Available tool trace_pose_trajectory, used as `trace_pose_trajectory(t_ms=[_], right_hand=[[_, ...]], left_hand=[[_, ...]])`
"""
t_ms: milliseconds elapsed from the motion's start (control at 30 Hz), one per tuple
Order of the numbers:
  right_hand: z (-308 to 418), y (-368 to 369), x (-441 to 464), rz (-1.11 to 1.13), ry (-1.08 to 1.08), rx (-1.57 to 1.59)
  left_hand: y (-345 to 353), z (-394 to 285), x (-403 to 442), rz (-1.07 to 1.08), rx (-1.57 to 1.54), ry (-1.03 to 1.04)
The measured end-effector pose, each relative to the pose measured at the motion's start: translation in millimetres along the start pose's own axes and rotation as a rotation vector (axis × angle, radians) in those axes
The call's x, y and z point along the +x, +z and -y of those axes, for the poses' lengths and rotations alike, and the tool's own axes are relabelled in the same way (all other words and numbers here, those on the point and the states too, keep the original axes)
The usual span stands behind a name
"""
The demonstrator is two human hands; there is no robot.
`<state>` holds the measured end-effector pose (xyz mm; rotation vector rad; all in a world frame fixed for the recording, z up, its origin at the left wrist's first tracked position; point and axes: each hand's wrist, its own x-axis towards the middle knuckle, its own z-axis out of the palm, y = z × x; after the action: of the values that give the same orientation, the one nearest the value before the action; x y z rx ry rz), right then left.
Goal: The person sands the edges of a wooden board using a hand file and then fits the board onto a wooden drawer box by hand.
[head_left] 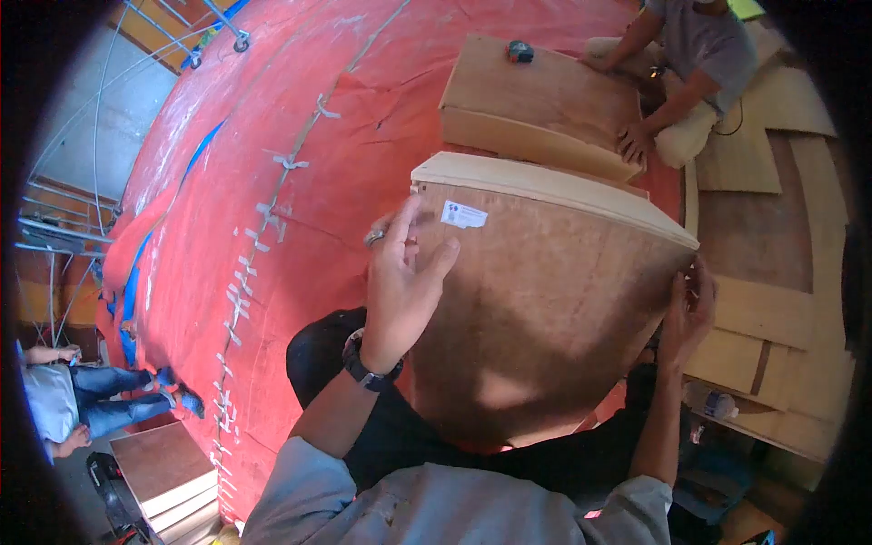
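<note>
A brown plywood panel point(536, 300) with a pale wooden strip point(554, 195) along its far edge lies before me, over my lap. On its face near the far left corner is a small white label point(464, 214). My left hand point(404, 282) is at the panel's left side with fingers stretched out and thumb apart; a watch is on that wrist. At the right edge, near the far corner, my right hand point(688, 313) has its thumb on the face and its fingers around the edge, partly hidden.
Beyond the panel stands a plywood box point(545, 100) with a dark tape measure point(520, 52) on top. A co-worker point(704, 54) rests both hands on it. Wooden boards point(754, 227) lie at right. Red sheeting point(300, 118) covers the floor. Another person point(91, 391) is at far left.
</note>
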<state>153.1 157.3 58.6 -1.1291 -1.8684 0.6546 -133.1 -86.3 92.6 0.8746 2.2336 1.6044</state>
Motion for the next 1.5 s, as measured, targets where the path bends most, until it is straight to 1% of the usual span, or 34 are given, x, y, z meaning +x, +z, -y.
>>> trace_pose_trajectory(t_ms=[100,300,400,500,600,700,767,900,1000,1100,1200,1500], right_hand=[[-1,0,0,0.01,0.027,0.014],[4,3,0,-0.017,-0.009,0.021],[0,2,0,-0.003,-0.023,0.036],[2,3,-1,-0.008,0.024,0.016],[2,6,-1,-0.019,0.016,-0.013],[-3,5,1,-0.003,0.021,0.016],[-10,3,0,0.006,0.009,0.035],[5,-1,-2,0.036,0.043,0.054],[-8,-2,-1,0.026,-0.014,0.093],[-6,-6,-2,0.051,-0.009,0.045],[-11,-4,-5,0.047,0.013,0.059],[-6,-6,-2,0.054,-0.042,0.07]], left_hand=[[1,9,6,-0.059,0.08,0.007],[5,4,5,-0.079,-0.035,0.027],[3,5,6,-0.05,0.046,0.035],[5,5,5,-0.061,-0.06,0.045],[4,7,7,-0.053,-0.059,0.048],[6,6,8,-0.08,-0.087,0.019],[4,8,8,-0.091,-0.05,0.022],[8,5,7,-0.118,-0.015,0.045],[13,7,5,-0.149,-0.07,0.035],[14,5,6,-0.146,-0.092,0.001],[15,6,6,-0.156,-0.018,0.04],[11,8,6,-0.117,-0.017,0.055]])
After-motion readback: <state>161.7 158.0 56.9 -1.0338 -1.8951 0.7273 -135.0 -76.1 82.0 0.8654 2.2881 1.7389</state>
